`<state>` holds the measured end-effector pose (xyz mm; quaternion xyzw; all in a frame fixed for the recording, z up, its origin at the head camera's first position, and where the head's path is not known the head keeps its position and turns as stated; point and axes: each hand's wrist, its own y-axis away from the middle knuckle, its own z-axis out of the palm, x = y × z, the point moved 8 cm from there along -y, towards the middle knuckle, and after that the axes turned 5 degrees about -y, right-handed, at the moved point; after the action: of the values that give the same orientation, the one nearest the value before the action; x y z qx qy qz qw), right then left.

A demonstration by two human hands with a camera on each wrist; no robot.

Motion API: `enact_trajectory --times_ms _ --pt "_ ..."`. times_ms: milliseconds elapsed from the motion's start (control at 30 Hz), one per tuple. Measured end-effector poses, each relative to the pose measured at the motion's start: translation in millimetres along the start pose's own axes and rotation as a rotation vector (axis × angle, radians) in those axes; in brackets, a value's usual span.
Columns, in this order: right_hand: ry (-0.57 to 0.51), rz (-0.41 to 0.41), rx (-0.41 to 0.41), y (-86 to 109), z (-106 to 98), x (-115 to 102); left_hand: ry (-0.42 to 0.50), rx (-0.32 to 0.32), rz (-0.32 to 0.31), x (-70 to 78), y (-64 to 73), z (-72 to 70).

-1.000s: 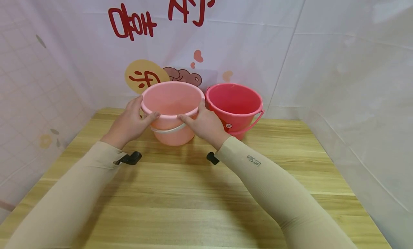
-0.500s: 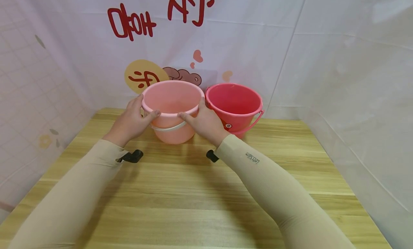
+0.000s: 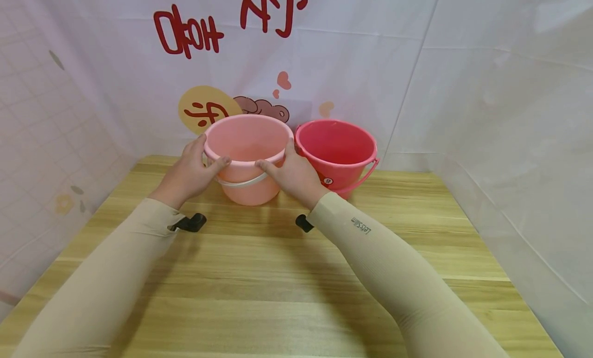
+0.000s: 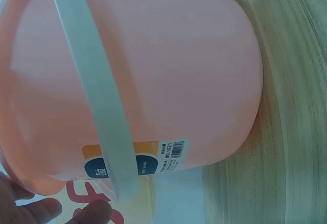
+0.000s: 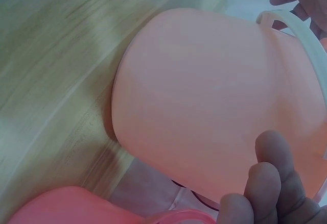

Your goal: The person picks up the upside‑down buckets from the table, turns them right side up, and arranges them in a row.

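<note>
A light pink bucket (image 3: pixel 250 190) with a white handle (image 4: pixel 92 71) stands upright at the back of the wooden table. My left hand (image 3: pixel 187 172) grips its left side, thumb along the near rim and fingers around the outside. On the right side my right hand (image 3: pixel 301 177) holds the rim likewise, its thumb at the front edge. The left wrist view shows a printed label (image 4: pixel 153 157) on the bucket's wall. In the right wrist view several fingertips (image 5: pixel 271 147) of the right hand lie beside the bucket's wall.
A deep pink bucket (image 3: pixel 343 177) with a pink handle (image 3: pixel 366 179) stands close to the right of the light pink one. White printed cloth (image 3: pixel 361 54) hangs behind and along both sides of the table (image 3: pixel 259 296). Black wrist mounts (image 3: pixel 193 223) jut from the sleeves.
The light pink bucket has shifted slightly away from me, toward the back cloth, with both hands holding it. The deep pink bucket has stayed in place.
</note>
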<state>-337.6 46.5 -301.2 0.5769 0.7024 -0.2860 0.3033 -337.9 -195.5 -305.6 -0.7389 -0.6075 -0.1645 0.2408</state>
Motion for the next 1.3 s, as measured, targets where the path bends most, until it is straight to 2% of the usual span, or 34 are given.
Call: enact_trajectory --times_ms 500,733,1300 --pt "-0.008 0.009 0.008 -3.3 -0.4 1.6 -0.008 0.005 0.004 -3.0 -6.6 1.6" --pt "-0.054 0.017 0.003 -3.5 -0.3 3.1 -0.006 0.001 -0.003 -3.4 -7.6 2.1" --pt "-0.037 0.050 -0.001 -7.6 0.8 5.0 0.005 0.002 -0.011 -3.1 -8.2 1.6"
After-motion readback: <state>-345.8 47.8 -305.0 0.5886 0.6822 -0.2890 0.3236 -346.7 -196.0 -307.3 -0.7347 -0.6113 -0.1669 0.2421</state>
